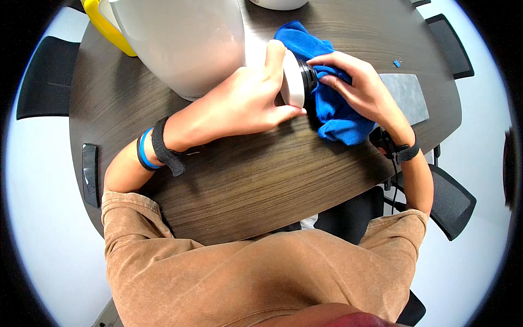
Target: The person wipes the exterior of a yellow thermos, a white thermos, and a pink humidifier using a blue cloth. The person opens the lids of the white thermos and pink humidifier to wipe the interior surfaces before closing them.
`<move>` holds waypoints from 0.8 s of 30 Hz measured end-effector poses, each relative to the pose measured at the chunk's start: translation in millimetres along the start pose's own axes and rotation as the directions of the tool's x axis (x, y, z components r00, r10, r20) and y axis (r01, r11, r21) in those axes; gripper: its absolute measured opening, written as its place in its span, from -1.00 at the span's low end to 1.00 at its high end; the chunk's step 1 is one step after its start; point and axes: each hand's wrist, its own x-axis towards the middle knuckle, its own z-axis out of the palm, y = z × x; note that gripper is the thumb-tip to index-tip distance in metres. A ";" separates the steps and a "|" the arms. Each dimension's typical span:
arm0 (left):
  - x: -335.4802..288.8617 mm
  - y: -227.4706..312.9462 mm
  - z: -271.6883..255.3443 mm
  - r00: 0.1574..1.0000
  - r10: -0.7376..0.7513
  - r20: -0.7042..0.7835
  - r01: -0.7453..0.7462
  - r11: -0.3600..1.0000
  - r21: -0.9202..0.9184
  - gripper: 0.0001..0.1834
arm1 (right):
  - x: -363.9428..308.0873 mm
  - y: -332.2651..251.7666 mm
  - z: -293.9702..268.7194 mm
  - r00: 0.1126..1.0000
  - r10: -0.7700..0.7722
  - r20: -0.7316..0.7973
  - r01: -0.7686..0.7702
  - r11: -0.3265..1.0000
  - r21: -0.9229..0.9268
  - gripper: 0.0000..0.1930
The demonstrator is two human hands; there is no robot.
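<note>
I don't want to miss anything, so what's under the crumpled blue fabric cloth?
Dark wood-grain tabletop shows around the cloth. Your right hand holds it beside the black end of a round white piece. Whatever its folds cover can't be seen.

On the table (245,185), a vessel (185,43); to its right, a cloth (346,128); farther right, a panel (407,97).
</note>
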 end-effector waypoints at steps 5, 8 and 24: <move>-0.6 6.7 -8.7 1.000 0.029 -0.011 -0.030 0.991 -0.129 -0.09 | -1.5 -5.3 -9.8 0.996 0.082 -0.016 -0.082 0.996 0.029 -0.76; -1.5 5.8 -7.2 0.999 0.046 -0.016 -0.048 0.988 -0.144 -0.08 | -1.9 -10.7 -13.8 0.999 -0.010 -0.036 0.010 1.000 0.013 -0.77; -5.0 17.6 -8.3 0.990 0.104 -0.092 -0.114 0.987 -0.109 -0.02 | 2.9 -21.0 -35.1 0.999 -0.003 -0.033 0.008 0.990 0.138 -0.84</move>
